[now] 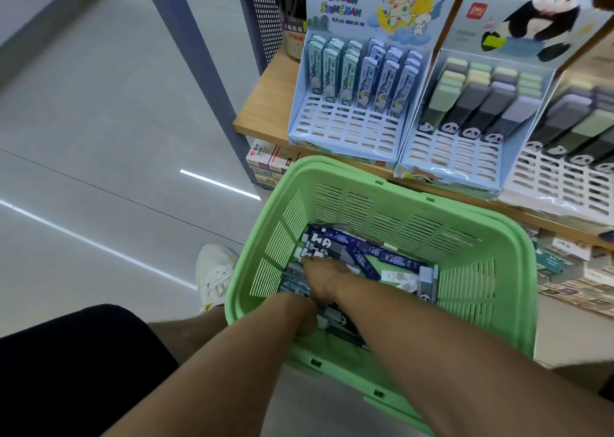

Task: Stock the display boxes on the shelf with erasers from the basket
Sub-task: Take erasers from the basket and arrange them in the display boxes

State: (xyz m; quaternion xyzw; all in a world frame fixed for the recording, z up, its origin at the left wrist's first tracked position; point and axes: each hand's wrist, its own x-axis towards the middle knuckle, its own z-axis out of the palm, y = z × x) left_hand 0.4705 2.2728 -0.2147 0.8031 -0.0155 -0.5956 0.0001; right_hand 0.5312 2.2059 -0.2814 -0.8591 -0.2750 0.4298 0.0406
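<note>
Both hands are down in the green basket (465,237), the right hand (320,278) spread over the loose pile of erasers (365,253), its grip impossible to read. The left hand (307,320) is tucked under the right forearm, its grip hidden too. On the wooden shelf (262,104) stand the half-filled Crayon Shinchan display box (345,127) and the panda display box (455,160).
</note>
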